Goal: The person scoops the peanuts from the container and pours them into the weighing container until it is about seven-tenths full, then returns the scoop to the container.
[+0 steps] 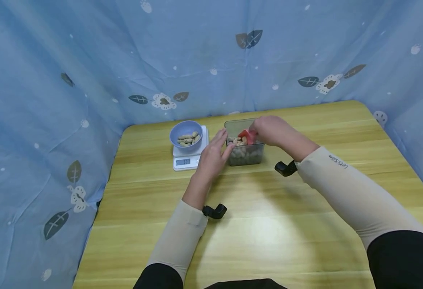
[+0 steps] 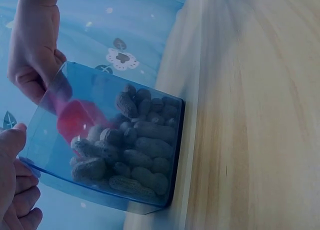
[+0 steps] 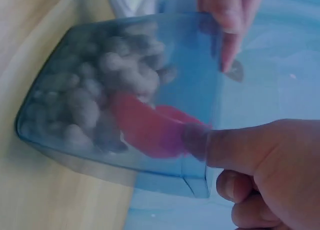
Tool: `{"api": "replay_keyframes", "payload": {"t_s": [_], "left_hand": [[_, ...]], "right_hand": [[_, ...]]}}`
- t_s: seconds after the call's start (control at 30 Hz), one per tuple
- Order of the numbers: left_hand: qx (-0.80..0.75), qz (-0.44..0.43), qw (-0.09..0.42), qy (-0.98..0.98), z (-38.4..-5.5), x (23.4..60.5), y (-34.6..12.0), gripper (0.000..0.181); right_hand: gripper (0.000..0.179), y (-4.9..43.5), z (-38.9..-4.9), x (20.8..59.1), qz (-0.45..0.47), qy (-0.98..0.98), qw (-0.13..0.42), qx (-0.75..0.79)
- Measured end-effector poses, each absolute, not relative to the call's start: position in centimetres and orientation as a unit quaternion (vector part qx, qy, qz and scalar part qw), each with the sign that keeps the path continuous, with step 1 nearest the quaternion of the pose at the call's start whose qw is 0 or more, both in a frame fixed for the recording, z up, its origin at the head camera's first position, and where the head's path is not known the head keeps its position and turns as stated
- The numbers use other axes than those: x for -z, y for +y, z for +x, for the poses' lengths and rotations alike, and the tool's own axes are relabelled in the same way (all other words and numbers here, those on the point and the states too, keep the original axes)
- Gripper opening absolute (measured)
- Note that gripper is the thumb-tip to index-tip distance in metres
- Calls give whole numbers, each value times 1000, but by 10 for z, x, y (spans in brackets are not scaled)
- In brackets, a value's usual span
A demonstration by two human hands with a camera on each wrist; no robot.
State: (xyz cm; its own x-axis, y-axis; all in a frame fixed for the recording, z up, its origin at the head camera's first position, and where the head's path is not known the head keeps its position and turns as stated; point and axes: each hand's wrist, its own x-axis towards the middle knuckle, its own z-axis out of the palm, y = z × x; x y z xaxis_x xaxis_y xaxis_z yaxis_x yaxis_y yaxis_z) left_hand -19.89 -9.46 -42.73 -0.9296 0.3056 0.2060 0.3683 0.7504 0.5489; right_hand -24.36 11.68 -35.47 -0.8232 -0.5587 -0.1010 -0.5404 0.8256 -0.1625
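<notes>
A clear plastic container of unshelled peanuts stands on the table. At its left rim, my left hand holds the corner, with the thumb over the front edge and fingers along the side. My right hand reaches over the right rim and grips a red scoop by its handle end. The scoop's bowl is down inside the container among the peanuts. To the left, a blue-purple bowl with several peanuts sits on a white kitchen scale.
The wooden table spreads out in front of the container and scale. A blue patterned curtain hangs behind the table and down its left side. Black wrist cameras jut from both forearms.
</notes>
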Motion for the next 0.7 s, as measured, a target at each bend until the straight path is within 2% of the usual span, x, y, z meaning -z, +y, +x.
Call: {"api": "replay_keyframes", "payload": {"t_s": [0.37, 0.7], "left_hand": [[308, -164, 33, -937, -198, 427, -95, 63], [315, -161, 43, -934, -199, 426, -91, 61]], "right_hand": [[21, 115, -238, 364, -286, 956, 36, 55], [22, 131, -240, 358, -274, 948, 90, 134]]}}
